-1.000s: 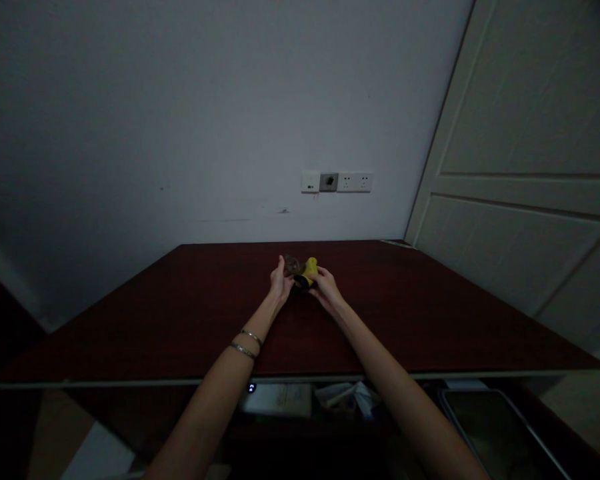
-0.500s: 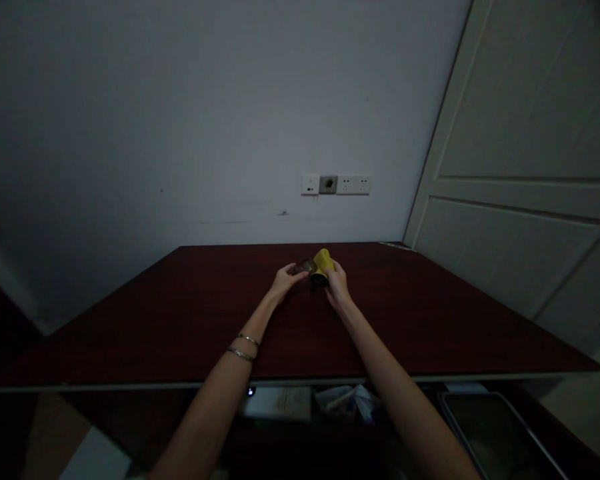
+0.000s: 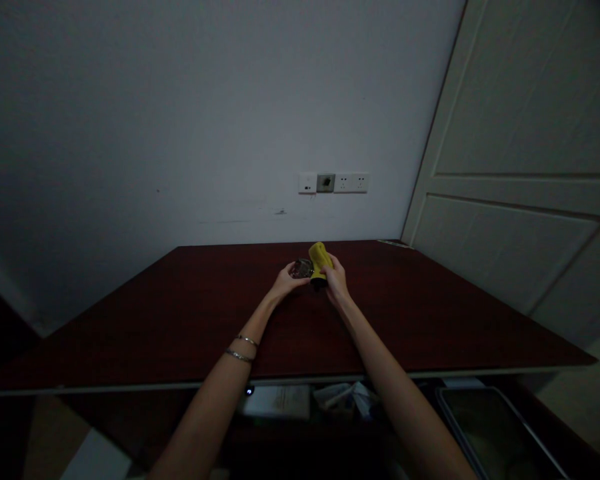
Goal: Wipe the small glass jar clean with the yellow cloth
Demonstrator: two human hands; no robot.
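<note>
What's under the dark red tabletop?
A white box, crumpled whitish material and a gray-rimmed rectangular object show below the tabletop. The left forearm and right forearm cover parts; deep shadow hides more.

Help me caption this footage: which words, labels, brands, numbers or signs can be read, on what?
Nothing legible.
Yellow-and-black object in right hand: none readable.
Dark glossy object in left hand: none readable.
White rectangular box below the dark-red tabletop: faint marks, too blurred.
Glowing white mark at its left: too small.
</note>
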